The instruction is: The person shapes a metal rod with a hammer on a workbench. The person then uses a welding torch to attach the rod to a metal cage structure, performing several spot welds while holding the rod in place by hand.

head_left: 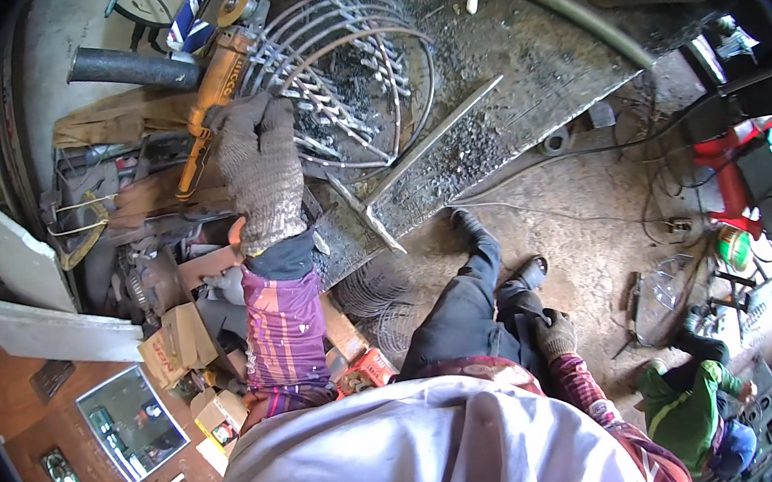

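Observation:
My left hand, in a grey knitted glove, reaches over the bench with its fingers curled. It lies against an orange angle grinder, and a curved rod of a round metal grate runs up to its thumb side. The fingertips are hidden, so what they grip does not show. Bent rings and twisted bars make up the grate. Beside it rests a T-shaped metal piece with a long bar and a short crosspiece. Near my thigh, my right hand is gloved too, its fingers curled and partly hidden.
Dark grit and a long pipe-handled hammer lie on the metal bench. A dark tube is at left, above cardboard boxes. Cables cross the floor by a red-and-black machine. A person in green crouches lower right.

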The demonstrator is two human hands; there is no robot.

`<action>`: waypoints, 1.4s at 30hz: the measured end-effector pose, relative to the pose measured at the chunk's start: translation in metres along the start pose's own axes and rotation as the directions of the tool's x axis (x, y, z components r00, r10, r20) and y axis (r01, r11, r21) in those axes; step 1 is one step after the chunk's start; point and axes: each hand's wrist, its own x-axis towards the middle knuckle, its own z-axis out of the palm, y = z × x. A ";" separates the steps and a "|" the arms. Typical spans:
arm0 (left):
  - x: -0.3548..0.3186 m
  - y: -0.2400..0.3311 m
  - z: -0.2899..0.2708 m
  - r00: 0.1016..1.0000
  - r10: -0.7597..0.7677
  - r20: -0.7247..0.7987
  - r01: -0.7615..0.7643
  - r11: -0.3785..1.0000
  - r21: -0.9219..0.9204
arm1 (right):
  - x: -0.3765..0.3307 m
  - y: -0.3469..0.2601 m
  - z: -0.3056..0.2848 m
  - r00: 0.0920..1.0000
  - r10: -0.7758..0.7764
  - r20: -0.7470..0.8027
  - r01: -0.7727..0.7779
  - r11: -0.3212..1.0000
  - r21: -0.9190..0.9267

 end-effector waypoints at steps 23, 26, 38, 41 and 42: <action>0.011 0.006 -0.010 0.979 0.112 0.169 -0.145 0.969 0.199 | 0.061 -0.018 -0.109 0.972 0.193 0.135 -0.214 0.964 0.158; 0.012 0.013 -0.015 0.982 0.080 0.172 -0.119 0.966 0.228 | 0.087 -0.008 -0.124 0.974 0.164 0.156 -0.189 0.968 0.167; 0.021 0.028 -0.026 0.980 -0.068 0.186 -0.017 0.906 0.424 | 0.199 0.026 -0.237 0.979 -0.148 0.140 0.147 0.989 0.020; 0.018 0.019 -0.019 0.991 0.015 0.132 -0.067 0.917 0.394 | 0.221 0.031 -0.260 0.979 -0.133 0.155 0.136 0.991 -0.004; 0.015 0.022 -0.018 0.991 0.053 0.127 -0.102 0.899 0.426 | 0.222 0.030 -0.272 0.979 -0.130 0.155 0.137 0.990 -0.038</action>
